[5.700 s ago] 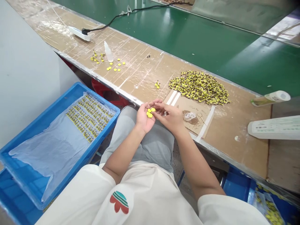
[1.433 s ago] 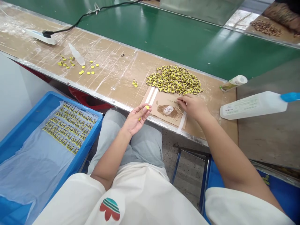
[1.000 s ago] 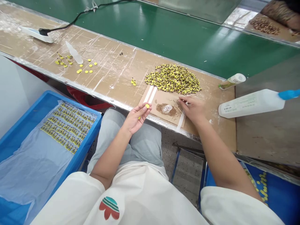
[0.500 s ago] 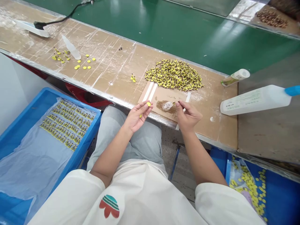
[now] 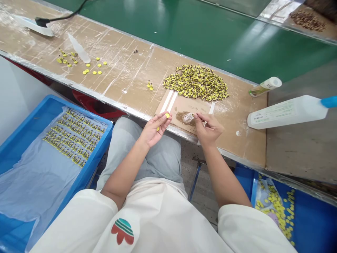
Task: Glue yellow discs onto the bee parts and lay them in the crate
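Observation:
A round yellow disc [image 5: 167, 115] is pinched between the thumb and finger of my left hand [image 5: 156, 130], and another bit of yellow shows lower in its fingers. My right hand [image 5: 207, 128] is closed in a pinch on a small yellow piece [image 5: 194, 114], mostly hidden by the fingertips. That piece is at the right edge of a small clear container [image 5: 187, 118], which sits on a dark wet patch of the cardboard [image 5: 184, 103]. Behind the container lies a large heap of small yellow and brown pieces [image 5: 197, 82].
Yellow discs [image 5: 99, 65] and a white nozzle-like piece [image 5: 79, 49] lie at the table's left. Rows of pieces line a blue tray [image 5: 104, 140] at lower left. A large white bottle [image 5: 286, 111] and small bottle [image 5: 265, 87] are at right; a blue bin [image 5: 310, 218] stands below.
My right hand has moved left, bringing its small piece to the clear container. The left hand still holds the yellow disc in nearly the same place.

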Demonstrator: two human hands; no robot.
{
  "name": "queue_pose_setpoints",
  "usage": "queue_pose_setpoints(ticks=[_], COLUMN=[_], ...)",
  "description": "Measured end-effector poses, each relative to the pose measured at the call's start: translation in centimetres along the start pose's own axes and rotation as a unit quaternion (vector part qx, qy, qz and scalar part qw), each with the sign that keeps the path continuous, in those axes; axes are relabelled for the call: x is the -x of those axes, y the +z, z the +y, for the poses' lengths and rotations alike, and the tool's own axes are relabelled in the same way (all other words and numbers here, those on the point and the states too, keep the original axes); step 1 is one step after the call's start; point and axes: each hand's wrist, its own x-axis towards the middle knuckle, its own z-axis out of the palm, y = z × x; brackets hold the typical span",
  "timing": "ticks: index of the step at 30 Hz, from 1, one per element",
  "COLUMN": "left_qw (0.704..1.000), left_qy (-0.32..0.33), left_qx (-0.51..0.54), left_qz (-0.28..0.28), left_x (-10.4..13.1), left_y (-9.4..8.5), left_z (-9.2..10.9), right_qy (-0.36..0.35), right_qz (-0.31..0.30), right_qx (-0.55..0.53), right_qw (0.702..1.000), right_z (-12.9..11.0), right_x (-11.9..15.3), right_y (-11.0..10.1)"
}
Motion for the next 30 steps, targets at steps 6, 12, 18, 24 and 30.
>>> queue_pose_setpoints(ticks=[6,12,18,24,30], left_qw=[1.000,1.000,0.999,0.999,1.000], left_qy=[0.011,0.004,0.014,0.009,-0.005], left_qx=[-0.009,-0.016,-0.013,-0.014,-0.004], left_qz=[-0.024,-0.010,-0.041,-0.033,-0.006], left_x=[0.01,0.05,-0.07,-0.01,0.14], left_y=[-0.16,-0.12,-0.31,-0.12,0.18], left_z=[0.07,0.18,0.16,0.17,0.21], right_qy=[0.003,0.009,-0.026,-0.089,-0.078], right_qz=[-0.012,0.009,0.007,0.019,0.001], right_qx=[-0.015,-0.011,0.018,-0.021,-0.025], right_qw=[1.000,1.000,0.999,0.996,0.997], right_z=[-0.28,-0.44,-0.19,0.05,-0.14], right_x=[-0.01,-0.13,-0.33,-0.46,-0.51], right_y=[-0.11,-0.22,-0.61,-0.38,-0.33])
